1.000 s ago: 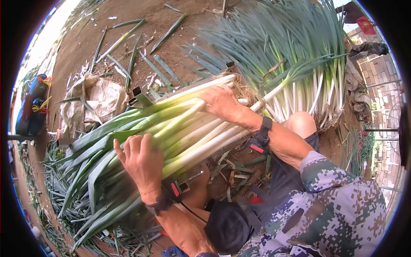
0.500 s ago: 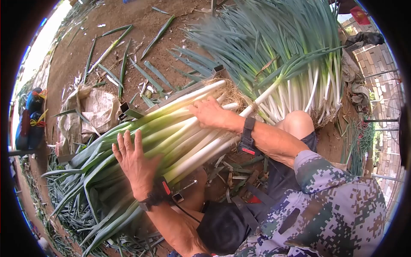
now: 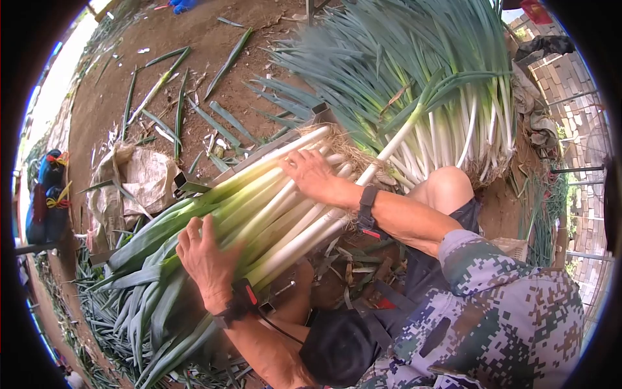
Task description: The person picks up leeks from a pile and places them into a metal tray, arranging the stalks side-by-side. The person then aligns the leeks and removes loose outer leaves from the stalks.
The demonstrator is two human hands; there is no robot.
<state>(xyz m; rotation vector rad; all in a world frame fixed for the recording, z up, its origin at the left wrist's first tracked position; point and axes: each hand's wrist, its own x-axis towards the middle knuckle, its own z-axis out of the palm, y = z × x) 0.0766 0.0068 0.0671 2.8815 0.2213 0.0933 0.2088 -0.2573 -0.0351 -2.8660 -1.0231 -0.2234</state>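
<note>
A thick row of large green onions point(image 3: 259, 223) lies across a metal frame point(image 3: 256, 153) in front of me, white stalks and roots toward the upper right, green leaves hanging down to the lower left. My left hand point(image 3: 208, 262) rests on the near-middle of the leaves, fingers bent and apart, thumb spread toward the stalks. Over the white stalks close to the roots lies my right hand point(image 3: 317, 175), palm down and fingers extended across them. Neither hand is wrapped round a single stalk. The undersides of both hands are hidden.
A big heap of green onions point(image 3: 447, 97) stands beyond my knee point(image 3: 450, 185). At left lie a pale woven sack point(image 3: 149, 172) and cut leaves point(image 3: 230, 61) on the dirt floor. Trimmings point(image 3: 359, 262) cover the ground below the frame. Dark blue bundles point(image 3: 48, 194) sit at the far left.
My left hand has come down onto the leaves, its fingers now more bent. The leaves beneath are gathered more closely. My right hand stays on the stalks, with a slight shift.
</note>
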